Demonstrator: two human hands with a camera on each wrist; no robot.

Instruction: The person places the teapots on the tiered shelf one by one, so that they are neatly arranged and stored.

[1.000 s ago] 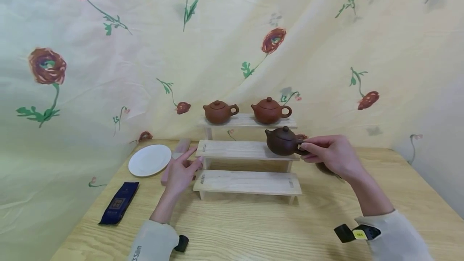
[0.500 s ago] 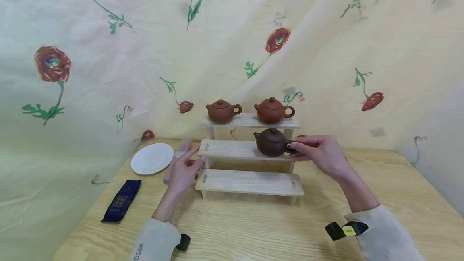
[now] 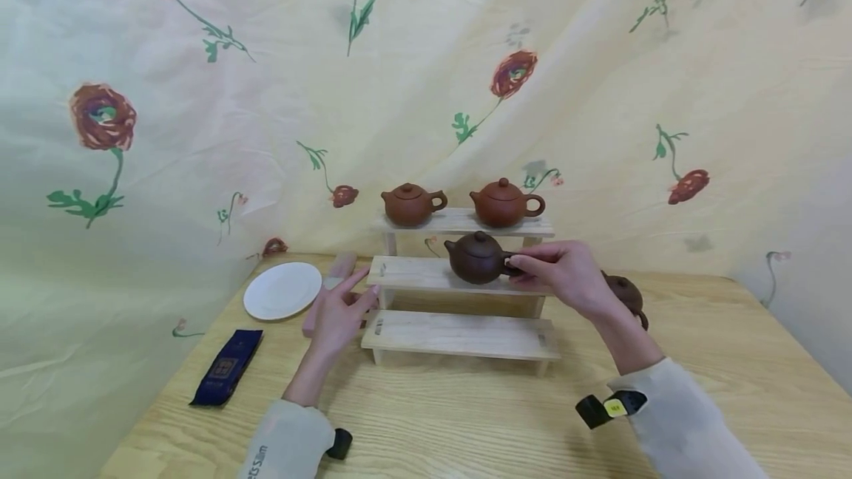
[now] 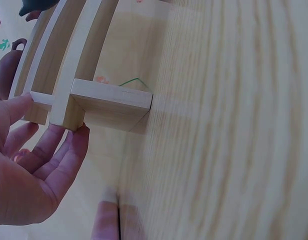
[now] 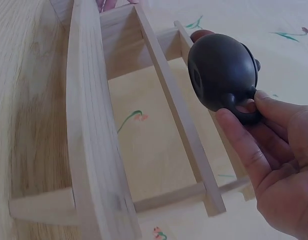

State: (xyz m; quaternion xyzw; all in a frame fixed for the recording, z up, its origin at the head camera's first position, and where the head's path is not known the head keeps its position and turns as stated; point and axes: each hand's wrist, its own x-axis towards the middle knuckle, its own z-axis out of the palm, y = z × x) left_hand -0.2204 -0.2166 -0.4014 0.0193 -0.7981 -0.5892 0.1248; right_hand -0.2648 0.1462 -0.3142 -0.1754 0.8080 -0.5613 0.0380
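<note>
My right hand (image 3: 562,272) pinches a dark brown teapot (image 3: 475,257) by its handle, spout facing left. The pot is over the middle tier of a three-tier wooden display shelf (image 3: 459,335). In the right wrist view, thumb and fingers meet at the handle of the teapot (image 5: 224,70), whose base faces the camera. At the shelf's left end, my left hand (image 3: 336,320) grips the middle tier. The left wrist view has the left hand's fingers (image 4: 66,160) bent against the board ends. Two reddish-brown teapots, one left (image 3: 408,205) and one right (image 3: 501,204), sit on the top tier.
Another dark teapot (image 3: 624,293) stands on the table behind my right forearm, partly hidden. A white plate (image 3: 282,290) lies at the back left, with a navy packet (image 3: 226,367) in front. A pinkish bar (image 3: 342,265) lies behind my left hand. A flowered cloth (image 3: 426,80) hangs behind.
My right hand has carried the dark teapot leftward along the middle tier, from its right end towards its centre. The teapot behind the forearm shows more now. My left hand stays at the shelf.
</note>
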